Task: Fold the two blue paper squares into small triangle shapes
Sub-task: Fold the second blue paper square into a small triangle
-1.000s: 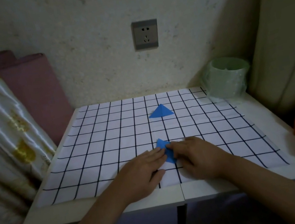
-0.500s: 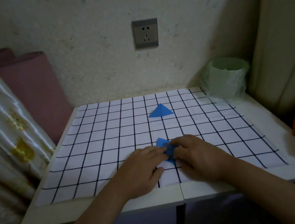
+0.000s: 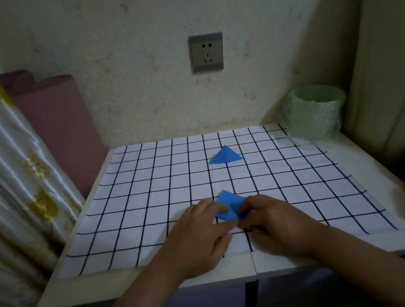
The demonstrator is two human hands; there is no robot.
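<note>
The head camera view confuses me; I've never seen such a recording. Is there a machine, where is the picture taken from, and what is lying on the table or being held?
There is no machine here: a person works with two bare hands. The one camera sits on the person's head, looking forward and down, so both arms reach in from the bottom edge. A white table carries a black-gridded sheet. Toward the far side lies a blue paper triangle, already folded. Nearer, the left hand rests its fingers on a partly folded blue paper, while the right hand pinches its other side. A pale green container stands at the far right corner, and a wall socket is above.
</note>
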